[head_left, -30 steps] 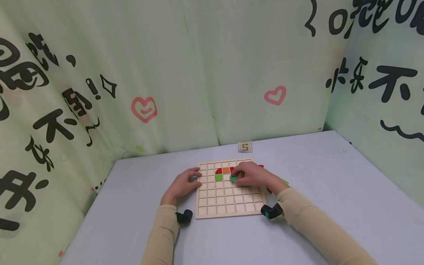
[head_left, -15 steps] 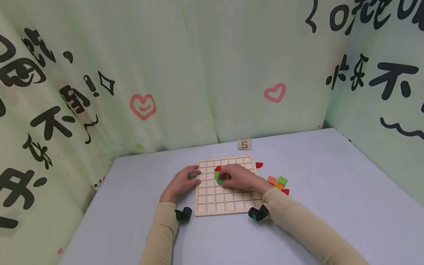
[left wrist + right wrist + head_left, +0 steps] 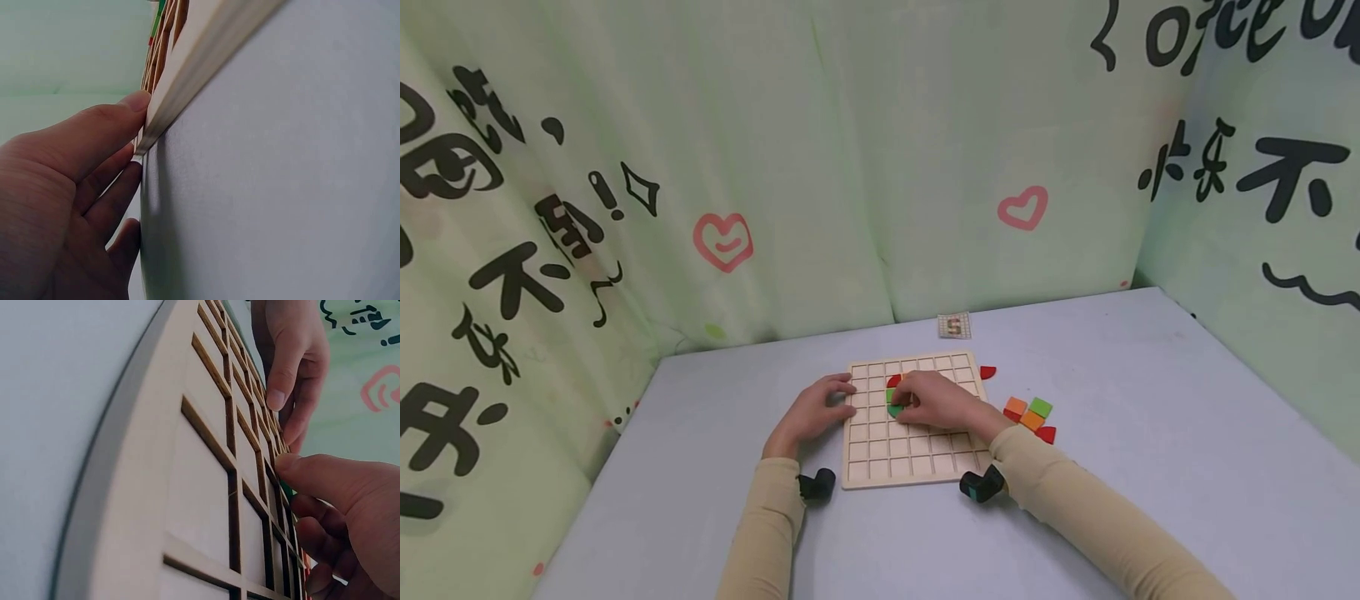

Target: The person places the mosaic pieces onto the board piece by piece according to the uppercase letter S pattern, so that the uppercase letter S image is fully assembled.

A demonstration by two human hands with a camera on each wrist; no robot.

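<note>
A pale wooden board (image 3: 867,450) with a raised grid lies on the table. My left hand (image 3: 808,417) touches its left edge; in the left wrist view the thumb (image 3: 119,112) rests against the wooden rim and the other fingers are spread below it. My right hand (image 3: 943,402) is over the board and pinches a dark green piece (image 3: 895,411) with a rounded edge, at a cell left of the middle. Just above it sit a light green square (image 3: 891,395) and a red rounded piece (image 3: 893,381), partly hidden by the right fingers. Only a sliver of the dark green piece (image 3: 286,489) shows in the right wrist view.
Right of the board lie a red piece (image 3: 988,372) and a small cluster with an orange square (image 3: 1016,405), a light green square (image 3: 1041,407) and a red piece (image 3: 1046,435). A small patterned card (image 3: 954,326) is near the table's back edge. Curtains hang behind.
My right hand has moved left across the board with the dark green piece, to the cell under the light green square. It barely shifts in the last half second. The left hand stays on the edge.
</note>
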